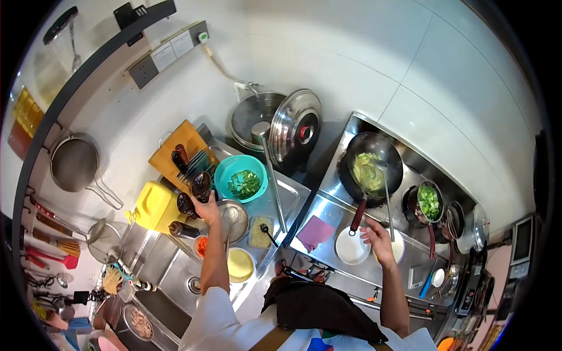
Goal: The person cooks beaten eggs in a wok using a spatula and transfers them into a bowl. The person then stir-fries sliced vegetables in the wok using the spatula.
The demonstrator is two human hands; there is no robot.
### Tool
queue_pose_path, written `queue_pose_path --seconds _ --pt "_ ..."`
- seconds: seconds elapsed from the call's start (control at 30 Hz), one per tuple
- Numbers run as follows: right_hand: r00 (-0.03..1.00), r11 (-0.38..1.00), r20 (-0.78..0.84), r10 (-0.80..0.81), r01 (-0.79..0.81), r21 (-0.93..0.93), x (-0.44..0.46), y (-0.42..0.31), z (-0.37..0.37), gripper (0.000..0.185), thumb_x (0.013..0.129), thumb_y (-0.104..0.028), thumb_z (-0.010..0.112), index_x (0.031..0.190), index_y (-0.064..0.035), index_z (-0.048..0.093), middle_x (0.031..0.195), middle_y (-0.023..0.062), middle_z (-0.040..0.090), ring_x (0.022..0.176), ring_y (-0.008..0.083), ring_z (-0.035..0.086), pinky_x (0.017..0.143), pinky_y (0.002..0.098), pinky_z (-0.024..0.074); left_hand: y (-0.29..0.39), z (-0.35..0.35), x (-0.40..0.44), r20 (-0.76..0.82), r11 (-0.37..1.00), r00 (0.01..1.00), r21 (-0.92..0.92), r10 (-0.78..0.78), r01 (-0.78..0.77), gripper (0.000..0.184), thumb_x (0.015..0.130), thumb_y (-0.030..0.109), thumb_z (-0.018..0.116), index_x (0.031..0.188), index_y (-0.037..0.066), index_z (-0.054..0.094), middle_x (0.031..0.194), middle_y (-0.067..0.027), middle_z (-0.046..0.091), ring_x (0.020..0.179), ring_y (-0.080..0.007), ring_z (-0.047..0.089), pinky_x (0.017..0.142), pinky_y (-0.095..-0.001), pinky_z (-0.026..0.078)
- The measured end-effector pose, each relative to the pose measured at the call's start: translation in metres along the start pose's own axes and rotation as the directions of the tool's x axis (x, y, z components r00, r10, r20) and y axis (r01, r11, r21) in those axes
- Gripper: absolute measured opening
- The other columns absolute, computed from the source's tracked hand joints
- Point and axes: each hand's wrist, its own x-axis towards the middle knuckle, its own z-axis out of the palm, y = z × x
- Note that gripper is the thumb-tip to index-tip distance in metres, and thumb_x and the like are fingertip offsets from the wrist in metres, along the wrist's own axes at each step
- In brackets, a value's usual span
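Observation:
My left hand (pixel 206 210) is at a dark bottle (pixel 201 185), its fingers against the lower side of it. More dark bottles (pixel 186 205) stand beside it, with a yellow jug (pixel 157 206) to their left. A teal bowl of chopped greens (pixel 237 169) is just right of the hand. My right hand (pixel 379 241) hovers over two white bowls (pixel 351 248), fingers apart and holding nothing. Above it a wok (pixel 350 169) holds pale green slices, and a ladle (pixel 388 202) rests in it, its handle passing close to the hand.
A pan of green vegetables (pixel 428 202) sits right of the wok. A large pot (pixel 243 120) with a steel lid (pixel 298 126) leaning on it stands at the back. The sink (pixel 181 272) is at lower left. A purple cloth (pixel 315 233) lies left of the white bowls.

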Motion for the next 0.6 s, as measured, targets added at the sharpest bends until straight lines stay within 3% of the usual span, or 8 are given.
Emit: queue_pose_path --seconds 0.03,0.13,0.27,0.4,0.47,0.53,0.57,0.6 --pt "1.000 1.000 0.008 -0.008 0.008 -0.011 -0.003 -0.012 0.009 0.043 0.096 -0.019 0.058 0.135 -0.0014 0.052 0.104 0.0083 0.069 0.085 0.0138 0.064 0.074 0.0268 0.0512 0.011 -0.010 0.002 0.090 0.989 0.995 -0.147 0.041 -0.028 0.063 0.071 0.015 0.083 0.124 -0.001 0.053 0.106 -0.0209 0.067 0.096 -0.0344 0.065 0.089 -0.0392 0.047" --pt "0.993 0.997 0.110 -0.038 0.046 -0.070 0.007 -0.013 0.028 0.042 0.096 -0.019 0.058 0.134 -0.0023 0.053 0.105 0.0086 0.069 0.088 0.0145 0.065 0.075 0.0269 0.0514 0.051 -0.036 0.013 0.113 0.975 0.975 -0.138 0.191 -0.175 0.066 0.071 0.015 0.084 0.124 -0.007 0.051 0.109 -0.0172 0.065 0.097 -0.0245 0.063 0.090 -0.0343 0.047" --pt "0.916 0.961 0.351 -0.194 0.249 -0.120 0.030 -0.018 0.071 0.046 0.097 -0.021 0.058 0.137 -0.0008 0.049 0.106 0.0091 0.069 0.093 0.0139 0.064 0.082 0.0278 0.0510 0.128 -0.049 0.018 -0.004 0.876 0.997 -0.477 0.079 -0.071 0.058 0.077 0.011 0.081 0.125 -0.001 0.051 0.116 -0.0137 0.062 0.100 -0.0246 0.060 0.093 -0.0356 0.046" --pt "0.870 0.945 0.390 -0.301 0.327 0.000 0.046 -0.051 0.130 0.053 0.097 -0.025 0.060 0.143 -0.0050 0.044 0.112 0.0123 0.065 0.095 0.0152 0.063 0.085 0.0284 0.0496 0.206 -0.049 -0.018 0.344 0.350 0.928 -0.859 -0.147 0.374 0.050 0.087 0.017 0.073 0.130 0.005 0.049 0.118 -0.0096 0.060 0.103 -0.0214 0.061 0.091 -0.0350 0.051" --pt "0.872 0.928 0.321 -0.369 0.362 0.084 0.046 -0.068 0.147 0.057 0.098 -0.028 0.056 0.147 -0.0049 0.037 0.111 0.0134 0.063 0.098 0.0165 0.062 0.089 0.0293 0.0477 0.211 -0.033 -0.051 0.614 0.166 0.741 -0.728 -0.273 0.665 0.047 0.092 0.028 0.067 0.131 0.009 0.050 0.119 -0.0074 0.061 0.104 -0.0238 0.063 0.089 -0.0406 0.054" --pt "0.841 0.855 0.175 -0.513 0.519 0.009 0.039 -0.081 0.150 0.057 0.100 -0.029 0.052 0.147 -0.0041 0.033 0.117 0.0157 0.060 0.102 0.0214 0.060 0.091 0.0319 0.0459 0.222 -0.019 -0.094 0.790 0.004 0.586 -0.595 -0.181 0.804 0.049 0.091 0.033 0.068 0.130 0.010 0.051 0.120 -0.0069 0.062 0.104 -0.0238 0.064 0.090 -0.0421 0.054" --pt "0.923 0.940 0.180 -0.341 0.339 0.043 0.027 -0.091 0.139 0.052 0.100 -0.027 0.047 0.144 -0.0020 0.036 0.121 0.0204 0.057 0.103 0.0295 0.060 0.090 0.0366 0.0455 0.225 -0.009 -0.115 0.809 0.021 0.558 -0.565 -0.183 0.825 0.049 0.091 0.035 0.068 0.130 0.010 0.052 0.120 -0.0069 0.062 0.104 -0.0239 0.064 0.090 -0.0423 0.055" --pt "0.849 0.846 -0.018 -0.528 0.525 -0.092 0.027 -0.082 0.136 0.048 0.098 -0.025 0.050 0.139 -0.0010 0.040 0.120 0.0237 0.056 0.103 0.0382 0.059 0.088 0.0424 0.0460 0.227 -0.001 -0.134 0.826 0.039 0.532 -0.534 -0.187 0.844 0.049 0.091 0.037 0.068 0.129 0.010 0.053 0.120 -0.0070 0.063 0.104 -0.0239 0.064 0.089 -0.0426 0.055"
